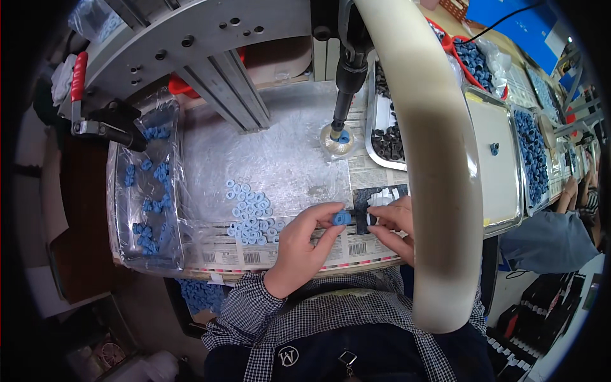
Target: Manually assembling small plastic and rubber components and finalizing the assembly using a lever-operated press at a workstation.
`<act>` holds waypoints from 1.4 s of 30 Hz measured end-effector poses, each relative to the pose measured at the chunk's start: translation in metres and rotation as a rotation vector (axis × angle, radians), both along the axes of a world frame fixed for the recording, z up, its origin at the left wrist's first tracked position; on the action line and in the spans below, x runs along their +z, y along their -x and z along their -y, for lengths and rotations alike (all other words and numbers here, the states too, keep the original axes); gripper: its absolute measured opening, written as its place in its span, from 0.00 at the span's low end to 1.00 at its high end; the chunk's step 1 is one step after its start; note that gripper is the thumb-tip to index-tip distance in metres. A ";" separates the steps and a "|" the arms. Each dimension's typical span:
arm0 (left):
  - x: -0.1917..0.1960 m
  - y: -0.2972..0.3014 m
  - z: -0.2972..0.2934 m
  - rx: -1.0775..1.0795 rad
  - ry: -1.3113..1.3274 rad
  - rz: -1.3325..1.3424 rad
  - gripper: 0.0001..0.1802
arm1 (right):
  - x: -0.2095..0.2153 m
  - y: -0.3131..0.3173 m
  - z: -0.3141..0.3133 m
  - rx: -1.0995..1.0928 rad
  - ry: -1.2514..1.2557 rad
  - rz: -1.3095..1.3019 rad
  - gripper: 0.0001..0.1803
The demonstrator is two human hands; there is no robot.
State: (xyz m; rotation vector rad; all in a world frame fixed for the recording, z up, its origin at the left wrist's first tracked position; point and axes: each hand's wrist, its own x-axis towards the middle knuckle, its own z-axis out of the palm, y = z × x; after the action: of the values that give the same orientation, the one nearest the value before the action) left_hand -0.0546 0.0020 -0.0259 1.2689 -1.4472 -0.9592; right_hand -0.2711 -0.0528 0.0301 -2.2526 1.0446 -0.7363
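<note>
My left hand (302, 242) pinches a small blue ring-shaped part (342, 218) between thumb and fingertips. Just to its right, the fingers of my right hand (394, 224) close on a small black-and-white piece (371, 218), its kind too small to make out. The two pieces are apart. Behind my right hand, small white pieces (384, 196) are heaped at a dark pad (361, 202). Many light-blue rings (251, 213) lie loose left of my left hand. Farther back, a round brass-coloured holder (337, 145) sits beneath a black driver-like tool (347, 83), with a blue part (344, 136) in it.
A thick white curved tube (439, 191) crosses the view and hides part of my right side. At left stands a plastic-lined tray (114, 210) of blue parts; a tray (389, 164) of black parts is behind. A metal frame (223, 89) rises at the back. Another person's arm (560, 210) shows far right.
</note>
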 end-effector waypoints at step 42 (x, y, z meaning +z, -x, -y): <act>0.018 0.006 -0.003 -0.147 0.165 0.214 0.24 | -0.003 -0.018 -0.014 0.054 0.031 0.037 0.13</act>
State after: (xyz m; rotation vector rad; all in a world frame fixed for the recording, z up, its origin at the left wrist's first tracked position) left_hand -0.0603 0.0054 -0.0077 1.1829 -1.7686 -0.7981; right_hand -0.2531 -0.0392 0.0276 -2.2754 0.9577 -0.7735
